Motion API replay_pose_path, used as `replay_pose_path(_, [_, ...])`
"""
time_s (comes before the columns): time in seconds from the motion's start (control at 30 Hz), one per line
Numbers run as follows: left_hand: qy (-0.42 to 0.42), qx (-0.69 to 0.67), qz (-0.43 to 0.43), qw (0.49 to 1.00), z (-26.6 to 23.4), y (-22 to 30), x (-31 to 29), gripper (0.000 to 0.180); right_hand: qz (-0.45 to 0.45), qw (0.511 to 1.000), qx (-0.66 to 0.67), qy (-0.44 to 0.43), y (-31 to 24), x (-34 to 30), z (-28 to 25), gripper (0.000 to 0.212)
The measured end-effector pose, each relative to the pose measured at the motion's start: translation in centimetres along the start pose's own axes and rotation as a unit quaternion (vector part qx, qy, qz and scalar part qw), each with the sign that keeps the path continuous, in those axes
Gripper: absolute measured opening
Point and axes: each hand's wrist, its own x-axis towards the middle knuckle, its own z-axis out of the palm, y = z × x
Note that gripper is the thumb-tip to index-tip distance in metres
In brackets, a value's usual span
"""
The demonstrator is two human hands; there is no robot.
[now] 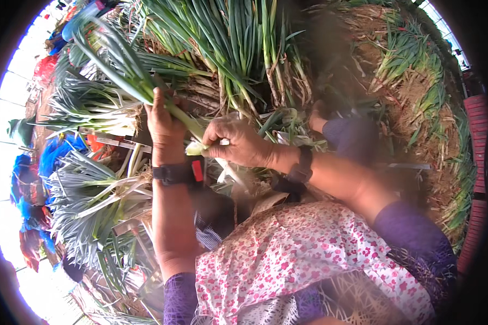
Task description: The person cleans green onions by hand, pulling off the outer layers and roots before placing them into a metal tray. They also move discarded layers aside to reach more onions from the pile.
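My left hand (164, 123) is closed round the stalk of a green onion (187, 121), whose long leaves slant up to the far left. At the stalk's lower end, my right hand (242, 142) pinches with thumb and forefinger at a pale outer layer. The root end is partly hidden by my right fingers. Just beyond both hands stands a thick bundle of green onions (230, 51) with brown, dirty lower stalks. Peeled scraps (287, 122) lie to the right of my right hand.
Green onions with white stalks lie in a pile (100, 111) at left and another pile (92, 197) nearer me. Blue plastic (62, 151) lies beyond them. A floral apron (298, 244) covers my lap. Rows of green leaves (417, 70) lie on soil at right.
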Motion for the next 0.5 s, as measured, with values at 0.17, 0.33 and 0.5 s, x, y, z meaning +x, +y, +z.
replay_pose_path(0.17, [0.008, -0.100, -0.040, 0.994, -4.0, 3.1, 2.8, 0.018, 0.197, 0.893, 0.405, -0.007, -3.1, 1.5, -0.5, 0.013])
replay_pose_path(0.33, [0.017, -0.032, 0.064, 0.997, -5.2, 10.2, 2.2, 0.027, 0.246, 0.938, 0.108, -0.221, -6.2, -5.8, -6.1, 0.022])
replay_pose_path(0.5, [0.051, -0.092, 0.074, 0.992, -9.7, 13.0, 3.1, 0.016, 0.346, 0.910, 0.010, -0.229, -9.9, -14.7, -13.4, 0.022])
